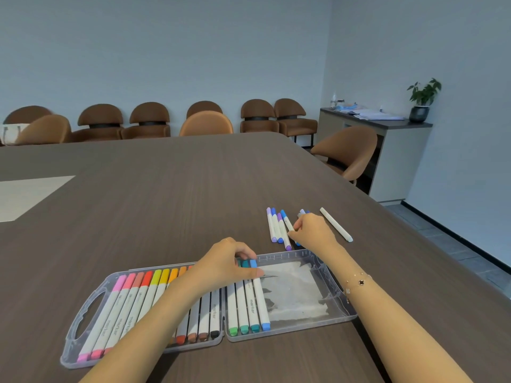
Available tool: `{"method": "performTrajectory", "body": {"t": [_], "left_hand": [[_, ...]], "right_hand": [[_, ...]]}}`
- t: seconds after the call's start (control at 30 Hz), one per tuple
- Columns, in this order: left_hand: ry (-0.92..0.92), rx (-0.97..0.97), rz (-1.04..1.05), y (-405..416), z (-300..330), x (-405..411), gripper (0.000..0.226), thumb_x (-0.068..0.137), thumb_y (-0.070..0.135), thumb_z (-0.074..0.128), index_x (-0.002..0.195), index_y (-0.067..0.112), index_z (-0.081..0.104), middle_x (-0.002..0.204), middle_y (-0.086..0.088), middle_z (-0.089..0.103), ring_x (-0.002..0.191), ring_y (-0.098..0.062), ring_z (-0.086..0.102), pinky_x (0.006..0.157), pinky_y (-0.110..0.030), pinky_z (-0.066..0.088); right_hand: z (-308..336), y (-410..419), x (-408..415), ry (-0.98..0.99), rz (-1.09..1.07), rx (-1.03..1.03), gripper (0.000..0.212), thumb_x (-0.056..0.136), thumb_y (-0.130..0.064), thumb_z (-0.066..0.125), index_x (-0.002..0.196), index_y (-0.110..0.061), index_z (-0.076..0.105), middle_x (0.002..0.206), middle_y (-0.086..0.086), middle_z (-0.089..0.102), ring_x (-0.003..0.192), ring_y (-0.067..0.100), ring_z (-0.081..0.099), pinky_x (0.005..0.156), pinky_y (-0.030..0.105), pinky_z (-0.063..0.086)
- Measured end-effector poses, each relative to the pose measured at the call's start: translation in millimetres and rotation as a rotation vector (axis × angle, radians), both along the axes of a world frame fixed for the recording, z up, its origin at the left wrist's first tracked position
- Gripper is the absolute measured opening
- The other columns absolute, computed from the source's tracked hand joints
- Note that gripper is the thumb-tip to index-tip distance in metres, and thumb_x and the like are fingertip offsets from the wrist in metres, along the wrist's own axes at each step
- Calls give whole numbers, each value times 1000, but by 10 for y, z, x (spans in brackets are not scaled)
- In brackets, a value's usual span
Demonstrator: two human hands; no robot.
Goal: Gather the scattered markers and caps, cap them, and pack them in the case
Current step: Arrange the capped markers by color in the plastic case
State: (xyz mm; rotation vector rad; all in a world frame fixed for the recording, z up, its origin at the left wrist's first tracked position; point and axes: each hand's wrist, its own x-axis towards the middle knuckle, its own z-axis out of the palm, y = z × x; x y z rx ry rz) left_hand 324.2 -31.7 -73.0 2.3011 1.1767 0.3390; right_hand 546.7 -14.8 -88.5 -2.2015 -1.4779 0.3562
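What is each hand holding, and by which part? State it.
The left hand pinches the light blue marker in the case near its far cap. The right hand grips a blue-capped marker mid-barrel.

Before you on the table (193, 194): the open case (336, 305), with markers in a row (154, 297) filling its left half and part of the right. Behind its right end — loose markers (278, 226); one marker (336, 224) further right.

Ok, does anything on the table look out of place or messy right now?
Mostly tidy. One white marker lies alone and slanted, right of the blue and purple markers still loose beyond the case. The case's right half is mostly unfilled. Nothing looks spilled or broken.
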Motion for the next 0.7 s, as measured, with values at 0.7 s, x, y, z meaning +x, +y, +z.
{"method": "performTrajectory", "body": {"t": [0.7], "left_hand": [[72, -51, -58, -82, 52, -47, 61, 73, 51, 73, 127, 32, 51, 119, 11, 42, 112, -7, 45, 90, -20, 44]], "right_hand": [[121, -53, -96, 184, -10, 57, 30, 86, -21, 62, 63, -10, 47, 55, 3, 41, 47, 9, 41, 51, 17, 37]]}}
